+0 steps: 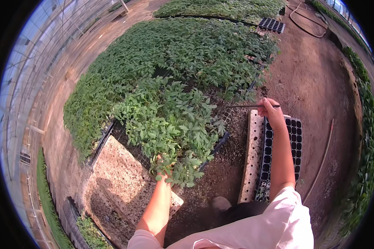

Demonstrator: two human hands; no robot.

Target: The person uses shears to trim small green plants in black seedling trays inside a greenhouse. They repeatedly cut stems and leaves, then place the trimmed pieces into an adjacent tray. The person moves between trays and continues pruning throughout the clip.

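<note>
Leafy seedlings, which look like tomato plants, fill black plug trays on the ground before me. My left hand reaches in among the stems at the near edge of the bed; leaves cover most of its fingers, so its grip is hidden. On the right, my right hand is closed around a thin dark stick. The stick points left over an exposed patch of tray cells beside the plants.
White perforated foam boards lie at lower left and beside my right arm. Next to the latter is a black cell tray. A thin pipe lies farther right, and a hose curls at the back. Another empty-celled tray sits near it.
</note>
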